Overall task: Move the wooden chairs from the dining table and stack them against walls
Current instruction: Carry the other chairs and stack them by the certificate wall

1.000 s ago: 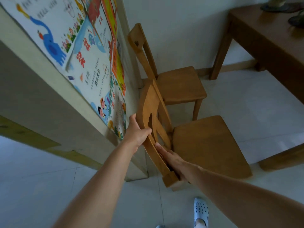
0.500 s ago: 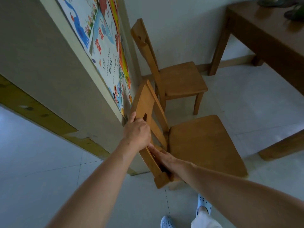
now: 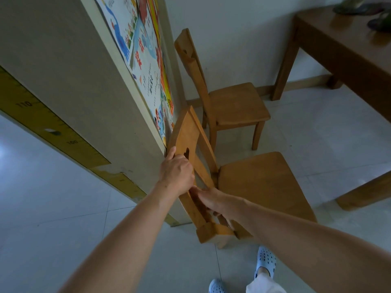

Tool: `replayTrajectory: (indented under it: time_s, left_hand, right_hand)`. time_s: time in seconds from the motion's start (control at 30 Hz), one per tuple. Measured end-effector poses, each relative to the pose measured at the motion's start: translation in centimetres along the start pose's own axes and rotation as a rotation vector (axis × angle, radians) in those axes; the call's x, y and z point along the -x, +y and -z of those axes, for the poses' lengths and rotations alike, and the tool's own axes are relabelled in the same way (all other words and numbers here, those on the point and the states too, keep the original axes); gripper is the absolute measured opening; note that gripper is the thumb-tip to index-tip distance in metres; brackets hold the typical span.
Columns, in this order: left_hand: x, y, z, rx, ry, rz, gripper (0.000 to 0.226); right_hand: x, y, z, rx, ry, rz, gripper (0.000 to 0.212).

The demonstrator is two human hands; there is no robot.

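Item: near wooden chair (image 3: 260, 187), honey-toned, slatted back with a cut-out, standing just beside the postered wall (image 3: 69, 66). I see my left hand (image 3: 176, 171) clamped on its top rail, my right hand (image 3: 208, 198) gripping a back slat. Second chair (image 3: 234, 104) stands beyond, along the same wall.

We see a pale tiled floor (image 3: 317, 127) and a white back wall (image 3: 232, 39) with a wooden skirting (image 3: 304, 83). On the left a beige wall (image 3: 63, 60) carries a bright poster (image 3: 146, 60) and a yellow height ruler (image 3: 53, 130). A dark wooden table (image 3: 342, 51) stands at right, with what may be ornaments (image 3: 364, 9) on top.
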State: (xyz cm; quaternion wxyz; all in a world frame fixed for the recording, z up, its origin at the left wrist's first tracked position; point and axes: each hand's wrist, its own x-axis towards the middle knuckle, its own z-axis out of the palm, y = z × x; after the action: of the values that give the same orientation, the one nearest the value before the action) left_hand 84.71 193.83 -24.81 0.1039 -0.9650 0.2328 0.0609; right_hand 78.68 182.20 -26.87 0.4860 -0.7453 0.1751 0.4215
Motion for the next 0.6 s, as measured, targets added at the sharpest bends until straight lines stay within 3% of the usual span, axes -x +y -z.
replayTrajectory:
  time_s: [0.1, 0.13, 0.23, 0.47, 0.6]
  left_hand:
    - [-0.1, 0.3, 0.1, -0.002, -0.016, 0.014, 0.034]
    - [-0.2, 0.4, 0.3, -0.002, -0.029, 0.022, 0.034]
    - [-0.7, 0.7, 0.5, 0.064, -0.027, 0.052, 0.032]
    - [-4.2, 1.2, 1.8, 0.211, -0.008, 0.069, 0.036]
    - [-7.1, 1.4, 3.0, 0.282, -0.004, 0.042, 0.031]
  right_hand:
    - [-0.2, -1.1, 1.2, 0.029, 0.146, 0.169, 0.018]
    - [-0.2, -1.4, 1.7, 0.021, 0.168, 0.198, 0.016]
    - [-0.4, -1.7, 2.7, 0.008, 0.203, 0.225, 0.035]
    - [-0.5, -3.1, 9.3, -0.014, 0.264, 0.316, 0.030]
    - [-2.0, -4.9, 12.8, -0.052, 0.295, 0.267, 0.027]
